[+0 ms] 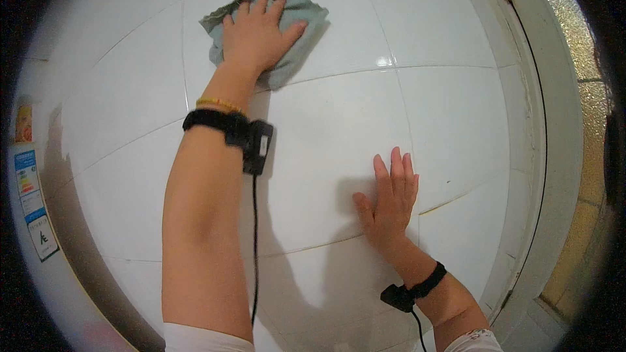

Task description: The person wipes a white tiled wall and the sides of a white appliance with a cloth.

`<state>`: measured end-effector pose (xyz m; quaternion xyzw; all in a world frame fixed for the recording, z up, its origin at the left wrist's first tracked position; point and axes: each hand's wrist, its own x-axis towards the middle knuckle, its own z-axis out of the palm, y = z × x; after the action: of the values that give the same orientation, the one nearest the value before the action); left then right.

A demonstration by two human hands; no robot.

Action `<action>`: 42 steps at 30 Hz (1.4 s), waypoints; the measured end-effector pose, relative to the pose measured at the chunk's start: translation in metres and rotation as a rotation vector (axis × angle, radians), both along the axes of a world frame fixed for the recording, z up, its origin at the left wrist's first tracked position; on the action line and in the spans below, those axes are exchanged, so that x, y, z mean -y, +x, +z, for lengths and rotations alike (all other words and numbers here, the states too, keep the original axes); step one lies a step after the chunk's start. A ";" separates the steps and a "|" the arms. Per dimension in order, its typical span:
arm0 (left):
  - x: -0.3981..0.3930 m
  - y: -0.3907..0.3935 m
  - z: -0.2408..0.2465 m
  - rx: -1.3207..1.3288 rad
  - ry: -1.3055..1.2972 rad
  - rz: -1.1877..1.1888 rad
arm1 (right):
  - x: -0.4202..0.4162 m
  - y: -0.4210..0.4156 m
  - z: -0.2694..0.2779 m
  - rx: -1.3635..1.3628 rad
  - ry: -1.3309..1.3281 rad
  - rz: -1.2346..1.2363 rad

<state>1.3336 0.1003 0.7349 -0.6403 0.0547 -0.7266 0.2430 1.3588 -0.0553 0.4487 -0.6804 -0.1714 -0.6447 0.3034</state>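
A grey-green cloth (303, 14) lies bunched against the white wall tiles (337, 112), towards the upper part of the view. On top of it, my left hand (257, 34) presses flat with the fingers spread. Lower and to the right, my right hand (391, 200) is held with its palm towards the tiles, fingers apart, holding nothing; whether it touches the wall I cannot tell. Each wrist wears a black strap with a small black device and a cable, and the left one also has a yellow bracelet.
At the left edge stands a white appliance side (78, 303) bearing printed stickers (29, 181). A pale frame (562, 107) runs down the right side, with textured glass or tile (594, 122) beyond it. Shadows of both arms fall on the tiles.
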 end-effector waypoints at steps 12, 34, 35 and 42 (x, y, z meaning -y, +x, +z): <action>0.008 -0.033 -0.005 -0.083 0.024 -0.051 | 0.010 -0.024 0.007 0.017 -0.074 0.122; 0.013 -0.041 -0.028 -0.080 -0.009 -0.095 | 0.025 -0.022 0.005 0.105 -0.111 0.228; 0.011 -0.040 -0.030 -0.061 -0.005 -0.077 | 0.026 -0.022 0.005 0.105 -0.110 0.230; 0.015 -0.035 -0.006 0.037 0.067 -0.154 | 0.021 -0.025 0.005 0.092 -0.118 0.222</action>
<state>1.2987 0.0852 0.7287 -0.6122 0.1235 -0.7527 0.2083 1.3342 -0.0763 0.4540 -0.6437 -0.2970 -0.6264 0.3243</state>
